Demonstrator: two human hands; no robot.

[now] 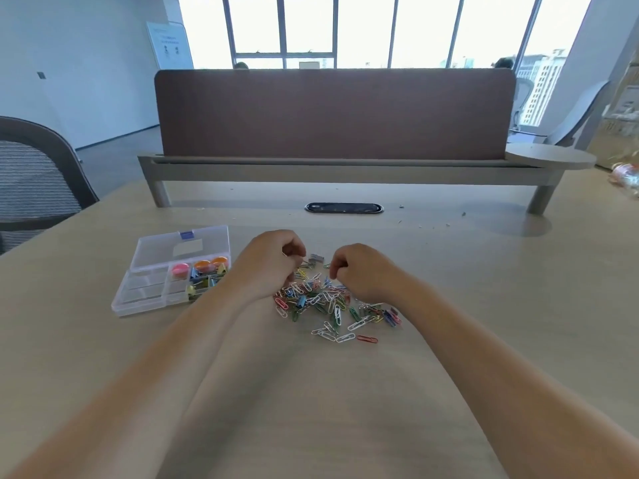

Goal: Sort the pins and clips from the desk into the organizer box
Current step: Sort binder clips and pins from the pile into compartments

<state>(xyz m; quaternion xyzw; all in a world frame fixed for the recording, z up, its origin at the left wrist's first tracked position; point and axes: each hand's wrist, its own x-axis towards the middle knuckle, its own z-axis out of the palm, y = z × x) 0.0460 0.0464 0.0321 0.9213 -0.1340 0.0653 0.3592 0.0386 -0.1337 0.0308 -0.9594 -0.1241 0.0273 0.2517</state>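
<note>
Pale wood desk (449, 305): fills the lower frame and bears every item listed below.
Box (145, 292): clear plastic, divided into compartments, left of centre, just beside the left forearm.
Lid (183, 247): hinged open, leaning back from the box's far edge, with a blue latch at its top.
Pins (179, 270): round heads, one pink and two orange, in the box's far compartments under the lid.
Binder clips (204, 281): small, mixed colours, heaped in the box's right compartment, just below the orange pins.
Paper clips (328, 302): loose heap of many colours on the desk at centre frame, under and below both hands.
Grey clips (316, 259): a few at the heap's upper edge, between the hands.
Left hand (269, 262): fingers curled, tips down at the heap's upper left. Whether it pinches a clip cannot be told.
Right hand (361, 271): fingers curled, knuckles up, over the heap's upper right. Its grip likewise cannot be told.
Screen (332, 112): brown, upright across the desk's far side, upper centre.
Chair (31, 178): mesh back, left edge of frame.
</note>
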